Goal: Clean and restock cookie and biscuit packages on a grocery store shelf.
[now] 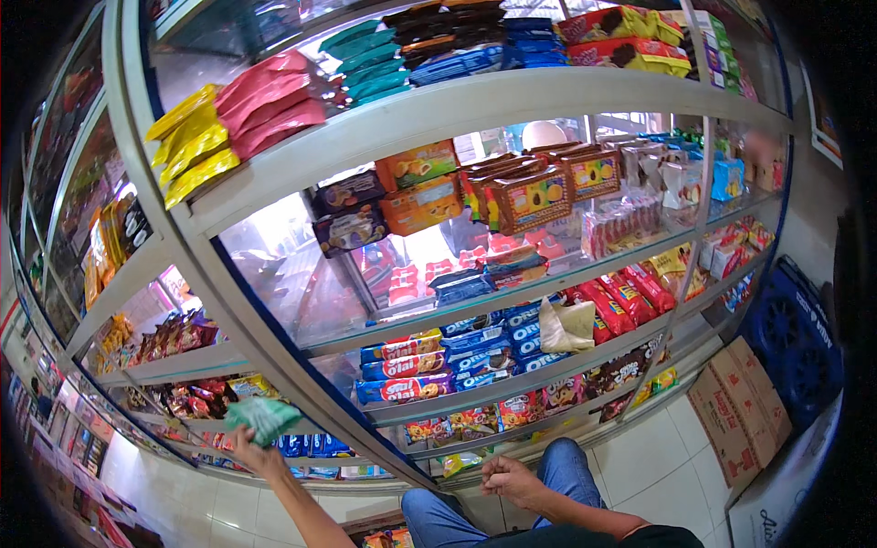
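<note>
My left hand point(253, 452) is raised at the lower left and grips a crumpled green packet or wrapper point(266, 419), its exact kind unclear. It is in front of the lower shelves of the left cabinet, where blue packs point(312, 445) stand in a row. Near my knees, my right hand point(505, 477) is curled closed, with nothing visible in it. A yellow-green snack packet point(460, 464) lies on the lowest ledge just left of that hand. Higher up, a pale cloth point(567, 326) hangs over the shelf edge between Oreo packs point(524, 337) and red packs point(620, 301).
Glass shelves with an aluminium frame point(479, 113) hold stacked biscuits and snacks. A slanting post point(288, 342) divides the two cabinets. On the right, a cardboard box point(740, 411) leans near a blue plastic crate point(788, 329). Packets point(387, 538) sit low between my arms.
</note>
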### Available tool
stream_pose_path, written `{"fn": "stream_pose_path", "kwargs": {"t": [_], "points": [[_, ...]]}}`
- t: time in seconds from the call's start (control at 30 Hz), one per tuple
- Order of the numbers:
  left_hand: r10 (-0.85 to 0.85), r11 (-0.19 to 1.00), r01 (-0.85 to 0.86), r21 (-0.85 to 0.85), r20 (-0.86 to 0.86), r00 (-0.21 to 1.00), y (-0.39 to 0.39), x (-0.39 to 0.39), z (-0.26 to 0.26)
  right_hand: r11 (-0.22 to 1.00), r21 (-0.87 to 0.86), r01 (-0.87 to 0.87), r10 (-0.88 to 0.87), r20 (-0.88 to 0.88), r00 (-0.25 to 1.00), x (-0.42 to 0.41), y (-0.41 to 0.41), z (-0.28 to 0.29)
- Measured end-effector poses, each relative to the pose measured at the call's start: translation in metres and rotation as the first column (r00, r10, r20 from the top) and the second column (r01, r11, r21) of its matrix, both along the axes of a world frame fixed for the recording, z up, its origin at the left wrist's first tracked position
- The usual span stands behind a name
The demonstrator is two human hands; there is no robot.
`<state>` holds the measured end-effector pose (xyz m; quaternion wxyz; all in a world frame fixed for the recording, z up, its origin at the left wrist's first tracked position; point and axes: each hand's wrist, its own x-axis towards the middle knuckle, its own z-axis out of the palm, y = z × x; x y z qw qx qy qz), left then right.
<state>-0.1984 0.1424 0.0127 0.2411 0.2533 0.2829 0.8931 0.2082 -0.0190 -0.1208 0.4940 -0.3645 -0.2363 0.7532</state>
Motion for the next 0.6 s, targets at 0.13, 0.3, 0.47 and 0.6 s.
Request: {"fn": "stream_pose_path", "kwargs": {"t": [0.13,0.3,0.47,0.6], "points": [[-0.085,0.990,0.074,-0.120,-0.087,0.993,-0.079,0.026,0.006,0.993,-0.054,-0.103,0.105,0.045,0.993,-0.004,0.004,0.008],[-0.550,0.820,0.302,-0.486,-0.524,0.650,-0.137,0.152,0.007,0.984,0.130,-0.124,0.133,-0.066,0.989,-0.029,-0.006,0.063],[-0.540,0.841,0.279,-0.463,-0.738,0.403,-0.155,0.239,-0.046,0.967,0.254,-0.037,0.139,-0.398,0.907,-0.049,-0.011,0.068],[-0.005,0.972,-0.234,-0.031,-0.994,0.111,-0.154,0.264,-0.020,0.963,0.199,0.181,-0.096,-0.375,0.922,-0.034,-0.019,0.076]]}}
